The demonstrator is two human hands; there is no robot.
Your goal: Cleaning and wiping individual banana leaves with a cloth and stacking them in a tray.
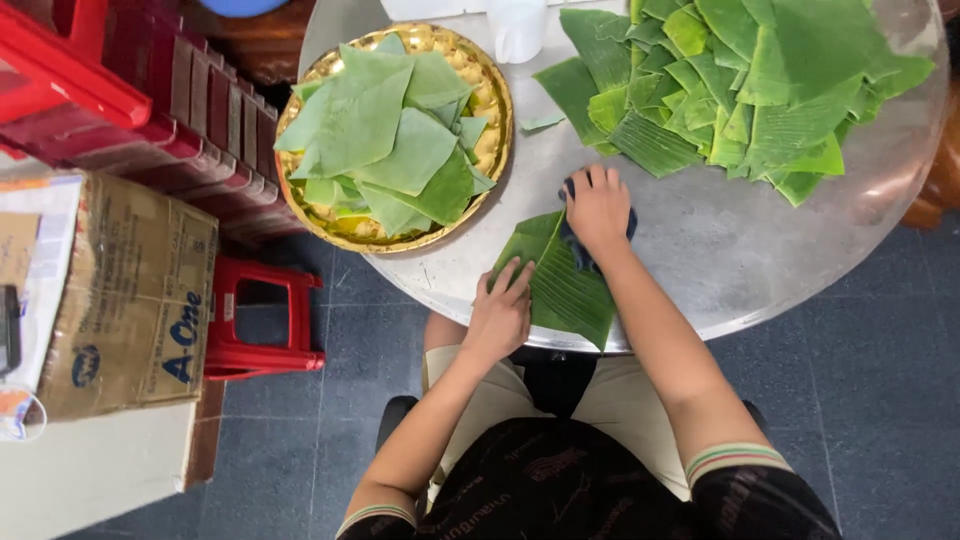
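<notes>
A green banana leaf piece (560, 290) lies at the near edge of a round grey metal table (720, 250). My left hand (500, 315) presses flat on the leaf's left side, fingers spread. On the leaf's far end, my right hand (597, 208) presses a dark blue cloth (580, 250). To the left, a round golden tray (495, 100) holds several pale green leaf pieces (385, 140). At the table's far right lies a big heap of darker cut leaves (740, 85).
A white cup (518, 28) stands at the table's far edge. A red plastic stool (262, 320) and a cardboard box (130, 300) are on the left, over a grey tiled floor. A red rack (60, 70) sits at top left.
</notes>
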